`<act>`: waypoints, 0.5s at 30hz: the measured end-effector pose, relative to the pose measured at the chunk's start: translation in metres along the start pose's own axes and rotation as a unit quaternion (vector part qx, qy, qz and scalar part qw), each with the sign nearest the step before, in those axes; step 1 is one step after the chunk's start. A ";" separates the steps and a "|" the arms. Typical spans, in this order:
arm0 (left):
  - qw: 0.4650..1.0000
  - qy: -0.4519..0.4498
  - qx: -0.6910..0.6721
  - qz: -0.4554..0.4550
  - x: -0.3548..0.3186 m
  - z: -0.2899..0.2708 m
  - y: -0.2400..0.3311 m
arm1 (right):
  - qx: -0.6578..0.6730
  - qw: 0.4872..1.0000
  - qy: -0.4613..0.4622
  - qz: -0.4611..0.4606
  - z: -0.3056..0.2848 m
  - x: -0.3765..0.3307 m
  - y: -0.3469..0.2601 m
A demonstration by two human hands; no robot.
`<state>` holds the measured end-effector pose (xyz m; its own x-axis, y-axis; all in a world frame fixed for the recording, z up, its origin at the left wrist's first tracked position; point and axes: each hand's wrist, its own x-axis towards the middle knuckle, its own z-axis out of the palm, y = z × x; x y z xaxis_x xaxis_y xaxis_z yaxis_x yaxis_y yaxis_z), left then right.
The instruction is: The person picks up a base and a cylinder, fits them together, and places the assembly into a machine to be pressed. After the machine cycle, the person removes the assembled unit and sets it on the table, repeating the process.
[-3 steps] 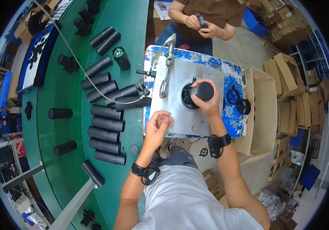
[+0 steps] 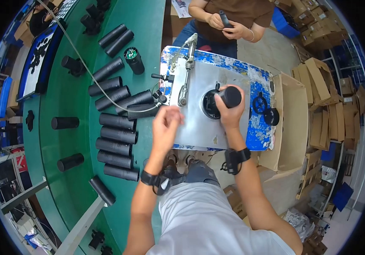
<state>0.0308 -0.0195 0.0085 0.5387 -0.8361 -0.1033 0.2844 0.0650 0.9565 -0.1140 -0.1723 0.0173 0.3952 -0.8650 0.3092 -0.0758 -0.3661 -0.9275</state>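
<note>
The black cylindrical tube (image 2: 231,96) is gripped by the right hand (image 2: 228,111), fingers wrapped round it, and is held at the round black fixture (image 2: 210,104) on the bare metal plate (image 2: 199,123) of the blue-edged work stand. The left hand (image 2: 165,126) is held loosely curled above the plate's near left corner; whether anything small is pinched in it cannot be told. An open brown cardboard box (image 2: 292,123) is seen just right of the stand, and flattened brown cartons (image 2: 322,80) are stacked further right. Compared with the earlier frame, the left hand has been lifted slightly toward the plate.
</note>
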 end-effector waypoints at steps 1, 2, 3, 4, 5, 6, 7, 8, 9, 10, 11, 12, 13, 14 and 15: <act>0.999 0.024 0.016 0.036 0.021 -0.010 -0.006 | -0.011 0.997 0.073 -0.019 0.014 -0.005 0.004; 0.991 0.050 0.093 0.084 0.046 -0.015 0.002 | -0.026 0.988 0.147 -0.036 0.020 -0.009 0.009; 0.976 0.088 0.158 0.122 0.069 -0.020 0.001 | -0.027 0.989 0.134 -0.049 0.018 -0.008 0.012; 0.961 0.105 0.217 0.133 0.089 -0.023 0.005 | -0.029 0.991 0.127 -0.043 0.015 -0.008 0.015; 0.932 0.089 0.309 0.165 0.111 -0.028 0.005 | -0.025 0.993 0.103 -0.046 0.012 -0.007 0.019; 0.916 0.077 0.356 0.168 0.126 -0.028 0.006 | -0.018 0.996 0.075 -0.047 0.007 -0.007 0.023; 0.864 0.063 0.465 0.183 0.140 -0.035 -0.002 | -0.005 0.997 0.053 -0.055 0.004 -0.005 0.024; 0.826 0.057 0.532 0.178 0.152 -0.038 -0.011 | -0.008 0.998 0.049 -0.049 0.003 -0.005 0.025; 0.799 0.038 0.580 0.155 0.162 -0.043 -0.020 | -0.005 0.997 0.050 -0.056 0.004 -0.005 0.024; 0.769 0.015 0.625 0.133 0.169 -0.047 -0.026 | -0.003 0.997 0.053 -0.063 0.004 -0.004 0.025; 0.770 0.014 0.625 0.129 0.173 -0.052 -0.032 | -0.009 0.996 0.043 -0.072 0.004 -0.003 0.027; 0.778 -0.020 0.626 0.058 0.176 -0.053 -0.035 | -0.011 0.997 0.043 -0.069 0.003 -0.003 0.029; 0.780 -0.053 0.623 -0.012 0.177 -0.054 -0.037 | -0.004 0.997 0.037 -0.071 0.002 -0.002 0.030; 0.781 -0.054 0.622 -0.014 0.175 -0.055 -0.039 | 0.004 0.997 0.030 -0.075 0.001 -0.002 0.031; 0.793 -0.045 0.607 -0.028 0.173 -0.056 -0.038 | 0.003 0.997 0.030 -0.074 0.001 -0.002 0.031</act>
<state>0.1581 -0.1363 -0.0610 0.4777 -0.8584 -0.1868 -0.6972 -0.4998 0.5139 -0.1161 -0.1814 -0.0119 0.3461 -0.8209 0.4543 -0.0160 -0.4893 -0.8720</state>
